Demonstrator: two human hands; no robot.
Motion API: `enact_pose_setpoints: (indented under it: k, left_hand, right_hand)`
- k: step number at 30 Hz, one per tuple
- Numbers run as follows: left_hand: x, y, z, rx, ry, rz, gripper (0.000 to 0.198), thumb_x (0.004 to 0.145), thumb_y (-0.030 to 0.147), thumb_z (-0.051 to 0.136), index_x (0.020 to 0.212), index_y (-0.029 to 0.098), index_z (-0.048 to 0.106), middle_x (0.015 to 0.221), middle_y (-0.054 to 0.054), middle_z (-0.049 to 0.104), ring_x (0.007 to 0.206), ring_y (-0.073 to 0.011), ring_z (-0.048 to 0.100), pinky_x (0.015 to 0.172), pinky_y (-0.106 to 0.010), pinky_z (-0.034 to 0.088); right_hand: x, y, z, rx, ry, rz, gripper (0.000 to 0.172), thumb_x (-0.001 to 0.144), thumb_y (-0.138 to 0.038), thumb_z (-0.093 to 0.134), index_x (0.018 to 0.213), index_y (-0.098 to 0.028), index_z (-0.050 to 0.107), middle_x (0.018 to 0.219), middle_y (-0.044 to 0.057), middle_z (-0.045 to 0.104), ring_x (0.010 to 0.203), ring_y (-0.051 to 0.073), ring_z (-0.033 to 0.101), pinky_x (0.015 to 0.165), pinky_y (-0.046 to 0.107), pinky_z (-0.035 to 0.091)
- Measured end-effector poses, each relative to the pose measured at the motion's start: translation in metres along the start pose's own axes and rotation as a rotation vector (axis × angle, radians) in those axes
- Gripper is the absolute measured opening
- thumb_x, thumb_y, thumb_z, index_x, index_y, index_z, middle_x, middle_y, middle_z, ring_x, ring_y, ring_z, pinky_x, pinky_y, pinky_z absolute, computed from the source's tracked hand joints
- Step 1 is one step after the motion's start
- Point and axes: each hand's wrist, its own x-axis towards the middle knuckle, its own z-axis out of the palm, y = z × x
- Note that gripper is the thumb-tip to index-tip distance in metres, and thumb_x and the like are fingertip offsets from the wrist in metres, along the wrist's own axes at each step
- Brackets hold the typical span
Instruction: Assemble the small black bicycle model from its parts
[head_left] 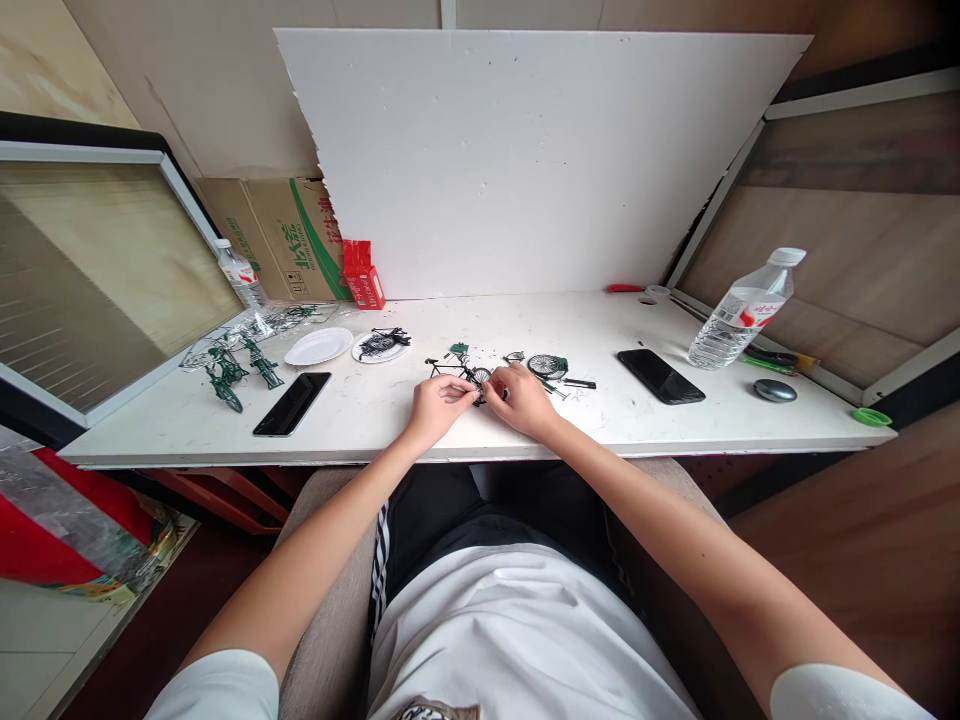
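A small black model bicycle [444, 369] is between my two hands near the table's front edge, its frame and a spoked wheel partly hidden by the fingers. My left hand [436, 410] pinches it from the left, fingertips closed at the wheel. From the other side, my right hand [523, 400] has its fingers curled closed on the same end of the bicycle. Just beyond lies a small green part [458, 349]. To the right of my right hand are a loose spoked wheel [546, 366] with green pieces and a thin black bar [580, 383].
On the left are a phone [292, 404], a white plate [319, 346], a plate of black parts [401, 352] and green model bicycles [225, 375]. Rightward are another phone [660, 376], a water bottle [742, 315] and a dark round object [775, 391]. A white board [510, 160] stands behind.
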Motion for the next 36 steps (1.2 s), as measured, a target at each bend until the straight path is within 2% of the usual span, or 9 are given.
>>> enact_pose_setpoints:
  k: [6,10,13,18,22,24,30,36]
  left_hand:
    - [-0.0002,0.0014,-0.0002,0.003,-0.008,-0.011,0.023,0.079,0.035,0.087,0.091,0.017,0.08,0.097,-0.013,0.083,0.089,-0.0266,0.08,0.085,-0.04,0.065]
    - [0.0,0.0016,-0.0001,0.004,-0.006,-0.001,0.023,0.079,0.035,0.088,0.091,0.017,0.08,0.097,-0.013,0.083,0.089,-0.0266,0.08,0.085,-0.04,0.066]
    - [0.0002,0.0,0.0001,0.006,0.001,0.003,0.022,0.08,0.036,0.087,0.09,0.017,0.08,0.097,-0.012,0.083,0.088,-0.0259,0.08,0.085,-0.04,0.066]
    - [0.0007,-0.0025,0.0,0.007,0.002,0.011,0.024,0.08,0.037,0.088,0.091,0.017,0.081,0.097,-0.013,0.083,0.086,-0.0251,0.079,0.084,-0.04,0.066]
    - [0.0007,-0.0016,-0.0004,0.022,-0.007,0.009,0.024,0.08,0.037,0.088,0.092,0.018,0.081,0.098,-0.013,0.083,0.087,-0.0252,0.079,0.085,-0.04,0.066]
    - [0.0004,-0.0007,-0.0004,0.025,-0.006,0.006,0.023,0.08,0.037,0.087,0.091,0.018,0.081,0.098,-0.013,0.083,0.087,-0.0252,0.079,0.085,-0.04,0.065]
    - [0.0002,0.0,-0.0002,0.021,-0.003,0.004,0.022,0.079,0.036,0.087,0.09,0.018,0.081,0.097,-0.013,0.083,0.086,-0.0252,0.079,0.084,-0.04,0.065]
    - [0.0005,0.0006,-0.0002,0.016,0.0,0.004,0.02,0.079,0.034,0.087,0.089,0.018,0.08,0.096,-0.012,0.083,0.088,-0.0259,0.08,0.085,-0.039,0.066]
  right_hand:
    - [0.0001,0.0011,0.0004,-0.034,-0.045,0.008,0.047,0.111,-0.04,0.046,0.066,-0.025,0.047,0.061,0.004,0.055,0.078,0.024,0.056,0.068,0.035,0.037]
    - [-0.0001,-0.0003,-0.0007,-0.033,-0.05,0.017,0.049,0.113,-0.042,0.043,0.067,-0.024,0.046,0.061,0.004,0.055,0.078,0.024,0.058,0.066,0.034,0.036]
    - [-0.0003,-0.0022,-0.0018,-0.033,-0.041,0.023,0.044,0.111,-0.042,0.048,0.071,-0.024,0.049,0.066,0.005,0.061,0.083,0.025,0.059,0.067,0.034,0.037]
    - [-0.0007,-0.0042,-0.0017,-0.025,-0.038,0.04,0.021,0.103,-0.032,0.06,0.085,-0.024,0.057,0.081,0.007,0.071,0.093,0.027,0.061,0.067,0.034,0.039]
    - [-0.0006,-0.0032,-0.0003,-0.027,-0.023,0.033,0.017,0.102,-0.027,0.059,0.085,-0.024,0.057,0.084,0.007,0.073,0.094,0.027,0.06,0.068,0.034,0.039]
    - [-0.0004,-0.0027,-0.0005,-0.031,-0.029,0.025,0.02,0.102,-0.026,0.059,0.083,-0.024,0.057,0.081,0.007,0.071,0.092,0.026,0.059,0.069,0.034,0.039]
    - [-0.0002,-0.0013,-0.0023,-0.059,-0.052,-0.016,0.043,0.109,-0.033,0.052,0.067,-0.023,0.054,0.067,0.006,0.061,0.085,0.024,0.056,0.073,0.034,0.039]
    - [-0.0008,0.0002,-0.0011,-0.055,-0.051,-0.013,0.052,0.112,-0.04,0.047,0.064,-0.022,0.052,0.066,0.006,0.061,0.084,0.024,0.057,0.071,0.033,0.037]
